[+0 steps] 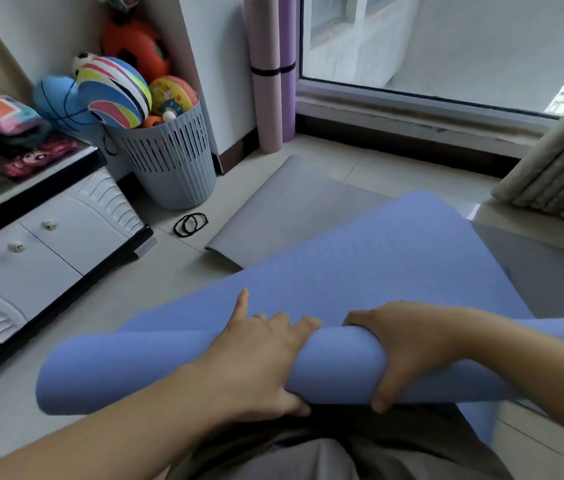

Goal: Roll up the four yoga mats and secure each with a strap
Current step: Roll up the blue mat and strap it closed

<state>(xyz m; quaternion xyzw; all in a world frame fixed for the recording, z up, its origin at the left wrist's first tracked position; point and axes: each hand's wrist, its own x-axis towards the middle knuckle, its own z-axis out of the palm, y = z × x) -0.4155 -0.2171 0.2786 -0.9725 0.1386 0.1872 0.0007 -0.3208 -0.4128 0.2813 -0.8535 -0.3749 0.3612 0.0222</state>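
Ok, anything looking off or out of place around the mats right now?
Nothing looks spilled or damaged. The blue mat, gripped at its roll by the left hand and right hand, lies skewed across the flat grey mat. Two black straps lie loose on the floor, not yet used.

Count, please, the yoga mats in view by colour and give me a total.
Blue mat: 1
Grey mat: 1
Pink mat: 1
Purple mat: 1
Total: 4
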